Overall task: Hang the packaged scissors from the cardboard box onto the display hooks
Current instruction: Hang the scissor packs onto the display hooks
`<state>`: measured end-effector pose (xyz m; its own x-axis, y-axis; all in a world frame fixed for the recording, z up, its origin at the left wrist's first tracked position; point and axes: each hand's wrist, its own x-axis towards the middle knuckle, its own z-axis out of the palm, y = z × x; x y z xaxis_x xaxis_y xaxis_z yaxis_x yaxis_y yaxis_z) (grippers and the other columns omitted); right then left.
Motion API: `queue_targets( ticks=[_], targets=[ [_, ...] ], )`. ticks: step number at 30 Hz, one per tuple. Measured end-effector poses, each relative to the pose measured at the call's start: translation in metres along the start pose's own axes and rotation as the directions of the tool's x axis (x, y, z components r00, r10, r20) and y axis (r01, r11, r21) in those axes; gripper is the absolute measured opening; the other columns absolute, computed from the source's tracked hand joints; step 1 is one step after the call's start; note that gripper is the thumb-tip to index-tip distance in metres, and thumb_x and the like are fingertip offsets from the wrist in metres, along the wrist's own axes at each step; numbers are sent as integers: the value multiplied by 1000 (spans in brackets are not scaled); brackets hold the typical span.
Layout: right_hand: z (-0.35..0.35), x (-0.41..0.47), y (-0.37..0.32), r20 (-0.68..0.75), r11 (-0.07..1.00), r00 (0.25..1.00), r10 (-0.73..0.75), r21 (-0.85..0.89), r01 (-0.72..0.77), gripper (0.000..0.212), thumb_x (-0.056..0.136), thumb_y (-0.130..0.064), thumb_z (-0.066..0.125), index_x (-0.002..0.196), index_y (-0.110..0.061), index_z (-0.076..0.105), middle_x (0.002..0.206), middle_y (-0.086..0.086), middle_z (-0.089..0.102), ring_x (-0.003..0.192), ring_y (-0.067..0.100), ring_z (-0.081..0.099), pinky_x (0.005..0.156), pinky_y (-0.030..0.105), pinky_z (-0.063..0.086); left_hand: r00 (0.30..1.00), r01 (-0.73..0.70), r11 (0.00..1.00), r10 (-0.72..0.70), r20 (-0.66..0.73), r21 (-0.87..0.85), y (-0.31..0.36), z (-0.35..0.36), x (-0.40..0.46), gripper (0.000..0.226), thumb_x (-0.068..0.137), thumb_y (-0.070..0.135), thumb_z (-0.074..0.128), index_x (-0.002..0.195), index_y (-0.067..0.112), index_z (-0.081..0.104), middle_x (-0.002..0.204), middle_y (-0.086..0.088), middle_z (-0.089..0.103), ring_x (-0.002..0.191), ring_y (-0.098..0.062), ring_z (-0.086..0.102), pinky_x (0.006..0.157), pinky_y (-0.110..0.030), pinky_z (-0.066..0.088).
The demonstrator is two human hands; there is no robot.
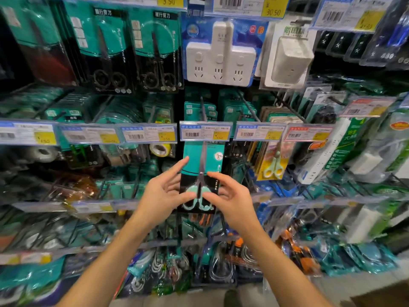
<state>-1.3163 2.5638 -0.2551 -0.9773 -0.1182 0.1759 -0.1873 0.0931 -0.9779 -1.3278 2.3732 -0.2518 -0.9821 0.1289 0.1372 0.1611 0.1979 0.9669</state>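
Observation:
A packaged pair of scissors [200, 165], on a teal and black card with mint handles, hangs below a price tag [205, 134] at the middle of the display. The hook rod [202, 107] runs back above that tag. My left hand [163, 196] holds the pack's lower left edge, with the thumb across the front near the handles and the index finger stretched up along the card. My right hand [230, 196] holds the lower right edge the same way, thumb on the front. The pack's top is hidden behind the price tag.
Black-handled scissor packs [110, 52] hang on the row above, beside white socket adapters [221, 56]. Small yellow-handled scissors [273, 167] hang to the right. Dense rows of hooks, tape and cable packs fill the rack. A brown cardboard corner [382, 295] shows at the bottom right.

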Motion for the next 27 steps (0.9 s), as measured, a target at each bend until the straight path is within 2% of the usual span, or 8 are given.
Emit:
queue_targets(
  ticks=[2,8,10,12,15,19,22,27],
  targets=[
    [-1,-1,-1,-12,1000,1000,-7,7,7,42,83,-4,73,119,-23,63,107,1,72,85,4,71,73,17,54,1000,-12,1000,12,11,11,1,-1,0,82,73,14,81,129,60,43,140,8,54,130,-4,48,100,-16,44],
    [-4,4,4,-10,999,1000,-9,-52,9,42,80,-9,77,114,-30,65,109,-1,71,79,5,70,72,19,55,1000,-15,1000,15,-16,-12,0,5,-3,76,75,17,80,125,61,44,137,19,50,122,4,46,89,-4,44],
    [-7,2,6,11,997,1000,-3,-73,4,42,80,-12,77,114,-33,65,118,-2,69,88,7,71,76,21,56,1000,2,999,-3,-27,-46,-5,9,-8,76,74,20,80,127,61,46,134,18,54,123,0,50,94,-14,48],
    [-10,-1,2,4,997,1000,-21,-72,21,40,82,-12,76,112,-36,66,118,-4,69,90,11,71,77,26,57,999,-20,996,17,-31,-81,-4,14,-10,76,72,22,80,130,58,47,133,7,61,123,-11,57,100,-32,51],
    [-15,6,-5,-22,996,999,-40,-81,38,39,83,-12,75,116,-31,67,115,-8,69,88,18,69,78,33,58,996,-77,993,73,-51,-92,5,18,-3,75,76,14,78,132,53,46,132,5,62,119,-9,61,98,-29,51],
    [-20,18,-8,-11,995,999,-35,-90,34,39,84,-9,74,119,-25,65,94,-16,64,56,8,51,61,20,47,997,-76,993,73,-36,-94,10,17,9,74,79,6,77,129,51,45,125,9,65,113,-2,63,91,-17,52],
    [-17,20,-1,10,999,1000,-2,-51,3,37,84,-7,73,116,-24,65,90,-20,61,60,-4,57,64,15,47,998,-57,992,52,-46,-111,5,16,10,73,80,3,76,128,49,47,120,8,68,109,-4,65,91,-21,54],
    [-11,26,11,-3,1000,1000,15,-14,-15,39,82,-12,76,113,-33,67,104,-16,71,76,16,64,74,39,58,997,-52,993,45,-70,-104,-1,16,13,74,80,4,76,125,55,48,123,8,68,112,-8,65,94,-30,54]
  ],
)
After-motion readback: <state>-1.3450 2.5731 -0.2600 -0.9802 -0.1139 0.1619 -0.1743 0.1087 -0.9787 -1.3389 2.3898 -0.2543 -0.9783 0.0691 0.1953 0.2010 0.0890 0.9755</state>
